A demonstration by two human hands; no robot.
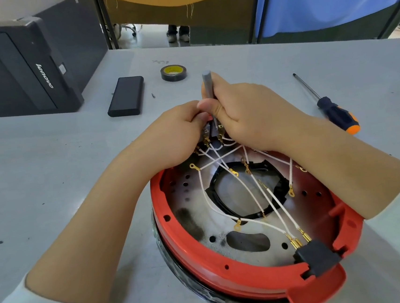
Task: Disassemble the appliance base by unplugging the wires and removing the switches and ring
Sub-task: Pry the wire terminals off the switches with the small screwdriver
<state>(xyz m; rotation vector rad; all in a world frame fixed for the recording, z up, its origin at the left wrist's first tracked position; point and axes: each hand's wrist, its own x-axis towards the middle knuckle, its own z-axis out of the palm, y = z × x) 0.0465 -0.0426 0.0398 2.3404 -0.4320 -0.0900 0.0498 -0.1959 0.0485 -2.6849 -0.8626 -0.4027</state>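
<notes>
Red appliance base [242,269] sits upturned on grey desk [50,178], nearest the viewer, between the two forearms. Black connector block [316,256] clipped at its near right rim, brass terminals plugged in. White wires [270,203] run from it across the metal plate and black ring [244,191] toward the far rim; several ring terminals lie loose.

Both hands meet at the far rim, over the switches [213,135]. Left hand [180,133] curled, fingers pinching at a switch; exact grip hidden. Right hand [246,115] clenched round a grey-handled tool [208,87], held upright, tip down among the terminals.

Farther out: orange-and-black screwdriver [331,109] right, black power bank [126,96] and tape roll [173,72] beyond the hands, Lenovo computer case [15,71] far left.
</notes>
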